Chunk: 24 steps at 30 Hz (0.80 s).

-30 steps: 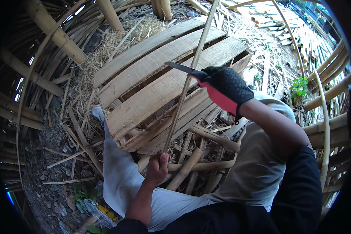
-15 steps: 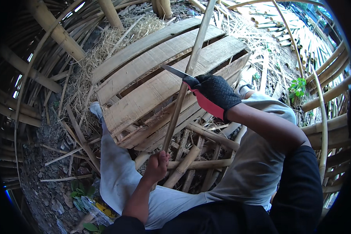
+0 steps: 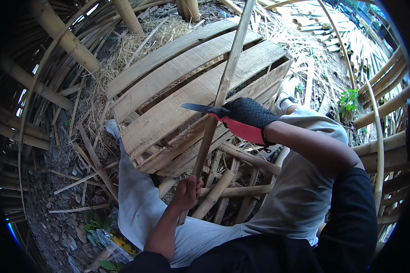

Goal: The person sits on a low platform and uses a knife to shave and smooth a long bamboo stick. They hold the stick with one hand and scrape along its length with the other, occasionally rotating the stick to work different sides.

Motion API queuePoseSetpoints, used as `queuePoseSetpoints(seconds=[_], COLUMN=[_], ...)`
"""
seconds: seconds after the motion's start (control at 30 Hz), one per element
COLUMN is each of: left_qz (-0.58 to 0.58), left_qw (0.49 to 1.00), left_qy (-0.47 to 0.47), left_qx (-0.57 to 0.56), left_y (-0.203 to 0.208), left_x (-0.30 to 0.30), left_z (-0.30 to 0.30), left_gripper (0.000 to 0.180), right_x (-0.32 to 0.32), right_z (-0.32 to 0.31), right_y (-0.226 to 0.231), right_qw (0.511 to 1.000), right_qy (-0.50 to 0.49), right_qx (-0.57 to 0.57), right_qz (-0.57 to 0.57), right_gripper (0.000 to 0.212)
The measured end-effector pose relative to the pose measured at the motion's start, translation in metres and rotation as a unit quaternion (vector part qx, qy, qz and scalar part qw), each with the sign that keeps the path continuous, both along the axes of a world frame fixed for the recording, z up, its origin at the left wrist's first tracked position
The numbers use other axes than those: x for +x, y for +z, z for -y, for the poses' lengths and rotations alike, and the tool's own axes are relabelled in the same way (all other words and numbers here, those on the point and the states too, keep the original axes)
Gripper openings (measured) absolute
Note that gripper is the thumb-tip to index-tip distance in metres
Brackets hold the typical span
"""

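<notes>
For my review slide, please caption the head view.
Gloved right hand holding a knife across a bamboo strip, gripped lower by the bare left hand.

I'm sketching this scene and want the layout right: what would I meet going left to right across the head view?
Clear plastic wrapping, bare left hand, gloved right hand, green leafy plant. Left out for overlap: knife, bamboo strip, slatted wooden platform.

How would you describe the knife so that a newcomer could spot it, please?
Start at the big slatted wooden platform in mid-picture. At its near side, the gloved right hand holds the knife, blade pointing left. Its short, dark grey blade sets it apart from the long, pale bamboo strip beside it.
</notes>
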<state>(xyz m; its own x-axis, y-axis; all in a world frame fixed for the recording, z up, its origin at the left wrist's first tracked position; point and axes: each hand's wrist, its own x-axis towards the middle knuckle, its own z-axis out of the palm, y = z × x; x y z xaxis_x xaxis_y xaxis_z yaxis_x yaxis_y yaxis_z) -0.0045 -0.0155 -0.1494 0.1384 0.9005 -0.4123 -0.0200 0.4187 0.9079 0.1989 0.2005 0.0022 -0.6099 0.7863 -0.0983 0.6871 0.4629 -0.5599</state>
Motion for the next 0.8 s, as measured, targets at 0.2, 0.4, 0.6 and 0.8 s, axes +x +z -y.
queuePoseSetpoints(seconds=[0.2,0.4,0.6,0.8], left_qz=[0.011,0.067,0.047,0.053], left_qw=[1.000,0.997,0.998,0.998], left_qy=[0.011,-0.016,-0.005,-0.019], left_qx=[0.001,-0.047,-0.036,-0.029], left_y=[0.002,0.003,0.016,0.012], left_x=[-0.002,-0.006,-0.004,-0.007], left_z=[0.004,0.003,0.002,0.002], left_gripper=[0.058,0.057,0.057,0.057], right_x=[-0.002,0.006,0.003,0.002], right_z=[-0.003,-0.011,-0.018,-0.016], right_y=[-0.004,0.000,0.018,0.015], right_qw=[0.995,0.999,0.998,0.999], right_qy=[-0.055,-0.023,-0.056,-0.005], right_qx=[0.078,-0.013,-0.006,0.000], right_qz=[-0.011,0.029,0.029,0.053], right_gripper=[0.029,0.042,0.043,0.033])
